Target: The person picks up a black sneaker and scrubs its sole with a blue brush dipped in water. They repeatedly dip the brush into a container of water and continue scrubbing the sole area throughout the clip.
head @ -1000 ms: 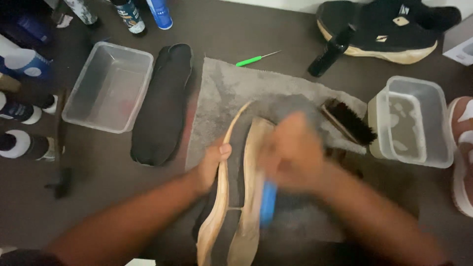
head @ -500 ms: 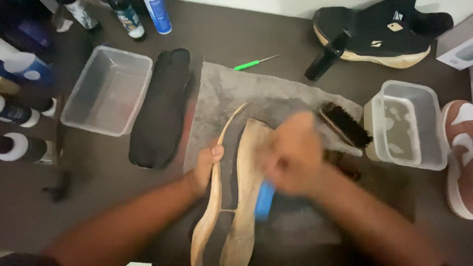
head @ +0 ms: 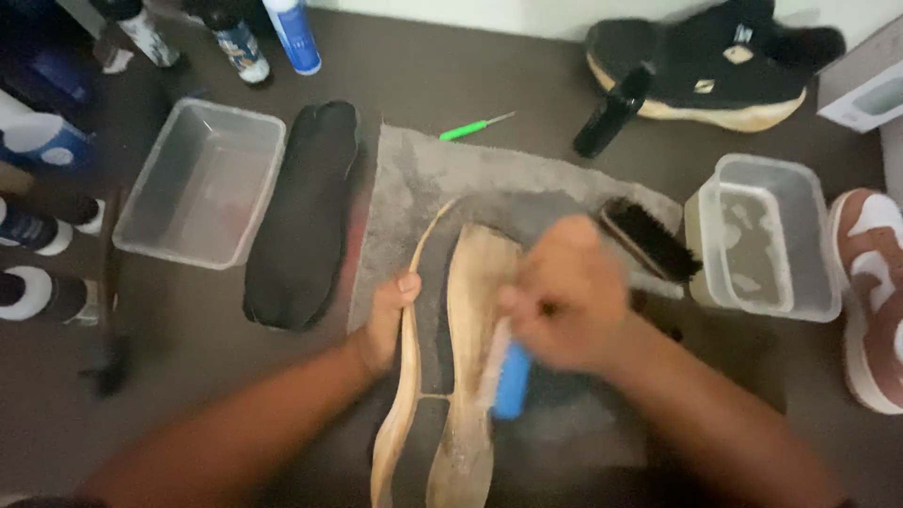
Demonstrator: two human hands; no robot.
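A shoe with a tan sole (head: 466, 310) lies sole-up on a grey towel (head: 442, 179). My left hand (head: 388, 315) grips the left edge of that sole. My right hand (head: 564, 292), blurred by motion, is shut on a blue-handled brush (head: 511, 376) whose bristles press against the sole's right side.
A black insole (head: 306, 212) and an empty clear tub (head: 202, 183) lie left of the towel. A black bristle brush (head: 649, 240), a tub of cloudy water (head: 767, 235), a black bottle (head: 611, 111), a black sneaker (head: 715, 61), a brown-white sneaker (head: 875, 292), a green pick (head: 470, 127) and several bottles (head: 240, 38) surround it.
My right hand has shifted slightly down the sole with the blue brush, scrubbing back and forth. My left hand keeps its grip on the sole's edge.
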